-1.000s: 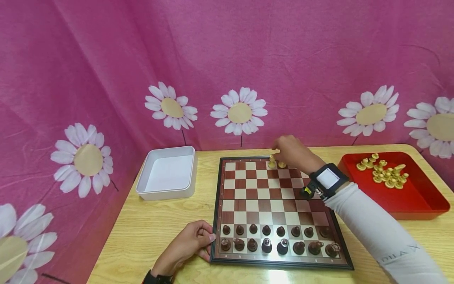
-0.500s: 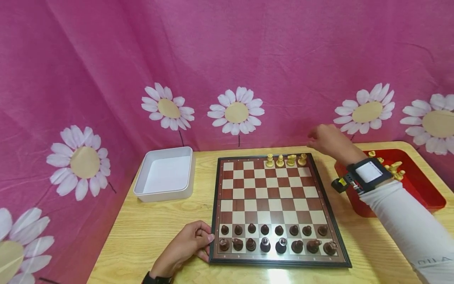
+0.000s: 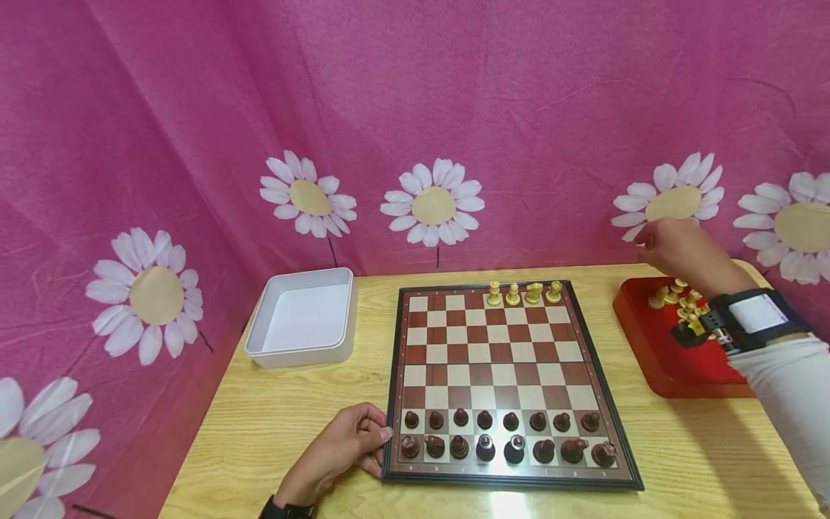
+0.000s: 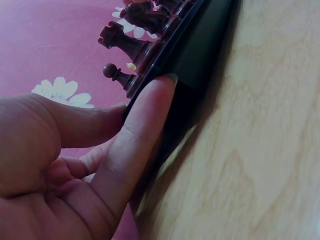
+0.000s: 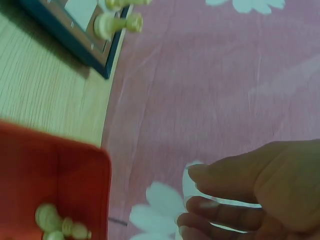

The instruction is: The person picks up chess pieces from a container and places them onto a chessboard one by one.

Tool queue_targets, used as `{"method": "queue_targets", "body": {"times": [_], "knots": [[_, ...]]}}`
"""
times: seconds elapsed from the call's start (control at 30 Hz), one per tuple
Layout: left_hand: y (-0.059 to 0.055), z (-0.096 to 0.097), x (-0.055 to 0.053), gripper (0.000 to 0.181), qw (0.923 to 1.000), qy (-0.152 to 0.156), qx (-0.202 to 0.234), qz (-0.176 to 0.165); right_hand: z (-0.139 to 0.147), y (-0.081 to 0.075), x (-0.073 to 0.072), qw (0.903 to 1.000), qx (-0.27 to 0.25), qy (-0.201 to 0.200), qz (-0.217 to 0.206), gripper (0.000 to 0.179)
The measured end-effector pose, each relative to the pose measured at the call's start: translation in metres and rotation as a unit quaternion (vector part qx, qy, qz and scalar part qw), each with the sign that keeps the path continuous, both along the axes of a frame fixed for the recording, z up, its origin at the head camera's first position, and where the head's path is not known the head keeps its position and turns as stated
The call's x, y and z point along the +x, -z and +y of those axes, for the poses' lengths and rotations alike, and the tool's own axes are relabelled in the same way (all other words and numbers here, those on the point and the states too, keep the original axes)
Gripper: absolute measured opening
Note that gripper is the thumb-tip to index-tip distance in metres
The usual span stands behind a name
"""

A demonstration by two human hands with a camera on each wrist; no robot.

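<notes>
Loose right hand [image 3: 684, 252] moved rightward; left hand [image 3: 350, 441] grips chessboard [image 3: 480, 354]; wooden table [image 3: 285, 411], pink curtain [image 3: 363, 86].

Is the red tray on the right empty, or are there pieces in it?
Not empty: gold chess pieces lie inside the red tray, visible in both the head and right wrist views.

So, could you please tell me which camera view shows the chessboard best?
The head view, since it shows almost all of the chessboard from above. The left wrist view shows part of its dark side, gripped by the left fingers; the right wrist view shows just one corner, with pale pieces.
</notes>
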State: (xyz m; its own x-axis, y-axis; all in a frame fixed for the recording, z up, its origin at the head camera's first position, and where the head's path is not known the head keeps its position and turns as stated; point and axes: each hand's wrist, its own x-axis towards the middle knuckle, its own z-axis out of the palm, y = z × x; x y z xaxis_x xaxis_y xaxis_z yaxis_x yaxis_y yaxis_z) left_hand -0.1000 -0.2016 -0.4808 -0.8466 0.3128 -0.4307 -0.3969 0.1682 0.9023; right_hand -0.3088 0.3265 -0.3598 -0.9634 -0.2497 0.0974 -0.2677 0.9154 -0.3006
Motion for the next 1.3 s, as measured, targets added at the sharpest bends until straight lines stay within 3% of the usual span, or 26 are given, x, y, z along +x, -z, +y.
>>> {"method": "queue_targets", "body": {"times": [0.2,0.4,0.87,1.1,1.3], "knots": [[0.001,0.000,-0.001,0.017,1.0000,0.000,0.001,-0.002,0.027,0.005,0.002,0.9997,-0.025,0.007,-0.004,0.035],[0.001,-0.001,-0.001,0.018,1.0000,0.000,-0.001,-0.003,0.048,0.012,0.008,0.9983,-0.006,0.026,-0.052,0.037],[0.001,0.001,-0.002,0.017,0.9999,0.001,-0.013,0.001,0.063,0.033,0.015,0.9933,-0.017,0.043,-0.106,0.028],[0.001,0.000,-0.001,0.018,1.0000,0.002,-0.008,0.000,0.066,0.043,0.016,0.9952,-0.007,0.036,-0.091,0.020],[0.001,0.000,0.000,0.020,0.9999,0.002,-0.012,0.006,0.065,0.049,0.015,0.9943,-0.013,0.054,-0.090,0.021]]}}
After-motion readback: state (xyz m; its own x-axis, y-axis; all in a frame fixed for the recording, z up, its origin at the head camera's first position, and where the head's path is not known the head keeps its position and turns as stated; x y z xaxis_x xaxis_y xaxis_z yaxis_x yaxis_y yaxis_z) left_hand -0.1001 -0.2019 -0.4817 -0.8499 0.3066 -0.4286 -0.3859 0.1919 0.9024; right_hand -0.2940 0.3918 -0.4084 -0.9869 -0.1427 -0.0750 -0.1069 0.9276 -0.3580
